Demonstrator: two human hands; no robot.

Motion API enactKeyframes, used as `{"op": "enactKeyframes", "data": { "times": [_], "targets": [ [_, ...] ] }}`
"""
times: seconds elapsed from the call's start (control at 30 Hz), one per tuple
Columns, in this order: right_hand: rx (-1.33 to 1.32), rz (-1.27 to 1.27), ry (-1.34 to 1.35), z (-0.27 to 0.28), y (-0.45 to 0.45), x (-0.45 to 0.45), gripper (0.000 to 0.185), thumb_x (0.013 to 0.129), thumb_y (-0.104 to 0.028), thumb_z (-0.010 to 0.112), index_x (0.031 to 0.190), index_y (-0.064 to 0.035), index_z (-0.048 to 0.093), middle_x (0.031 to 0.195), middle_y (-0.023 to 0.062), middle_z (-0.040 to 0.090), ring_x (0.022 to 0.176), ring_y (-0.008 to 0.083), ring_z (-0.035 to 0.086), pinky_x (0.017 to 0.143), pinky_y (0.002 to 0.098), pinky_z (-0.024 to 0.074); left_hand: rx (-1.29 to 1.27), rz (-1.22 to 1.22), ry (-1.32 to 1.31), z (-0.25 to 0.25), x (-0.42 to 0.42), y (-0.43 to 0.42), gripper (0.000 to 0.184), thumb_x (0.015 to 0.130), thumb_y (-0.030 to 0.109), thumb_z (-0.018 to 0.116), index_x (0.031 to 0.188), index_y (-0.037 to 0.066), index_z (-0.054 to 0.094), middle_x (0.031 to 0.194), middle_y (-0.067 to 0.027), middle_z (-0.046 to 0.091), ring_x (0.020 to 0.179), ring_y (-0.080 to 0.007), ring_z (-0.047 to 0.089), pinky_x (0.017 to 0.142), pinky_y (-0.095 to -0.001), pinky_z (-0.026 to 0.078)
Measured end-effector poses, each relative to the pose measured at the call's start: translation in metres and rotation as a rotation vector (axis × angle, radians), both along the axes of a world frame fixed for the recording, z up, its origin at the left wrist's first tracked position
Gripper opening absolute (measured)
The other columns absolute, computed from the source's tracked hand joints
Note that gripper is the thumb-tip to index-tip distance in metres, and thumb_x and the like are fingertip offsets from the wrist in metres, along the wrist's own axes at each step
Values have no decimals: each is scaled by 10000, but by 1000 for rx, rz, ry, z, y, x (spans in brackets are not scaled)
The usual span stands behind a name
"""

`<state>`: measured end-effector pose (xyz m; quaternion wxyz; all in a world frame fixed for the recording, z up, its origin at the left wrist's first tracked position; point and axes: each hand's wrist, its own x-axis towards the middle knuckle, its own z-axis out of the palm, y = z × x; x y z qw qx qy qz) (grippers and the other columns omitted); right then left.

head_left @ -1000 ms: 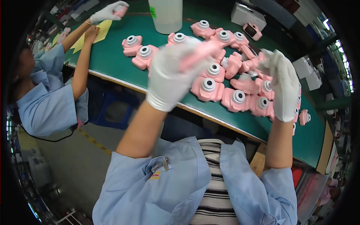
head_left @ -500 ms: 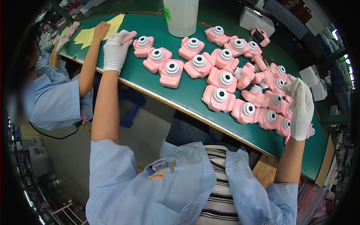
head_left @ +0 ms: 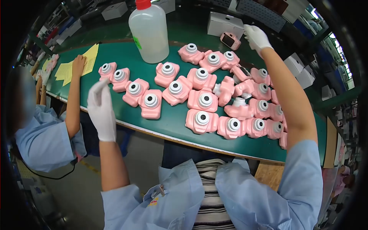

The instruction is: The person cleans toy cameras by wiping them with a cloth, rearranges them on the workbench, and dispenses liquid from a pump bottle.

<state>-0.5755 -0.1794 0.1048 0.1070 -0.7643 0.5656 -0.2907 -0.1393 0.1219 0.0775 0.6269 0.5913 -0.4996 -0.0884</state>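
Note:
My left hand (head_left: 101,109), in a white glove, hangs over the table's front left part with its fingers pressed together and nothing visible in them. Its fingertips are just below the leftmost pink camera (head_left: 107,70). My gloved right hand (head_left: 257,38) reaches to the back right, its fingers curled together and apparently empty. It is beside the white box (head_left: 225,25) and a pink camera with a dark screen (head_left: 230,40). Several pink cameras with white lens rings, such as one at the front (head_left: 201,119), lie on the green table (head_left: 172,128).
A translucent bottle with a red cap (head_left: 149,34) stands at the back. On the left a co-worker's bare hand (head_left: 79,63) rests on yellow sheets (head_left: 90,57). More white boxes (head_left: 303,73) are at the far right.
My left hand has let go of a pink camera, which now lies at the left end of the group. My right hand has moved from the right front to the back, near the white box.

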Motion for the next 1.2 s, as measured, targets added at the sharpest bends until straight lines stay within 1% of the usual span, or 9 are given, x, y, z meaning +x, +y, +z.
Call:
{"op": "enactKeyframes", "data": {
  "times": [0.1,0.27,0.33,0.43,0.67,0.77,0.97,1.1,1.2],
  "targets": [
    [-255,257,984,-15,-28,29,446,794,-241,659,1180,-32,577,1089,185,624,993,372,608,845,420,479,32,-107,100,1,-37,21,170,945,6,522,1076,-2,631,1053,-57,637,996,-125,589,897,-263,446],
    [327,100,78,-14,5,63,412,769,-162,705,1086,69,576,1071,208,575,1068,332,571,940,367,452,28,-351,295,-13,-75,38,180,911,-71,517,1032,-5,632,1065,-84,631,999,-142,596,878,-262,462],
    [-282,434,1146,-8,-23,41,392,765,-174,711,1060,49,578,1021,179,576,977,295,597,832,352,495,70,-421,391,-9,-81,40,170,925,-41,511,1049,-9,624,1064,-97,629,1012,-158,603,890,-277,469],
    [580,167,-613,43,58,73,191,967,-235,534,1065,-76,574,834,6,526,715,94,526,643,227,475,141,-523,523,9,-93,37,174,943,6,517,1096,-15,598,1075,-98,623,998,-156,608,894,-290,476],
    [384,365,-514,75,245,123,340,960,-186,521,1250,-11,507,1047,35,577,854,83,554,758,238,486,305,-899,668,10,-157,21,508,1052,282,343,1443,-21,228,1330,-162,469,1194,-242,523,1032,-366,404],
    [298,409,-772,46,311,122,392,988,-96,456,1365,12,445,1175,87,562,1084,130,539,934,249,444,170,-927,817,17,-174,24,520,1055,339,285,1437,-13,255,1370,-130,445,1264,-229,466,1074,-390,374],
    [-84,355,-749,26,323,100,507,925,-354,554,1291,-5,517,1131,104,614,1017,183,594,781,254,486,199,-1352,1314,0,-178,22,578,1027,467,308,1380,13,367,1304,-74,489,1151,-160,525,959,-321,455],
    [-571,548,-1,23,314,113,358,849,-235,605,1144,-33,615,1079,150,631,983,261,619,804,331,511,12,-809,81,-16,-199,43,408,1013,266,451,1342,27,421,1245,-68,528,1101,-168,547,923,-296,464],
    [-301,316,-142,37,316,111,268,897,-139,535,1106,-14,645,1064,171,655,972,256,636,871,351,509,248,-946,560,21,-203,47,407,951,206,585,1296,27,463,1160,-37,561,1004,-104,563,860,-257,467]
  ]
}}
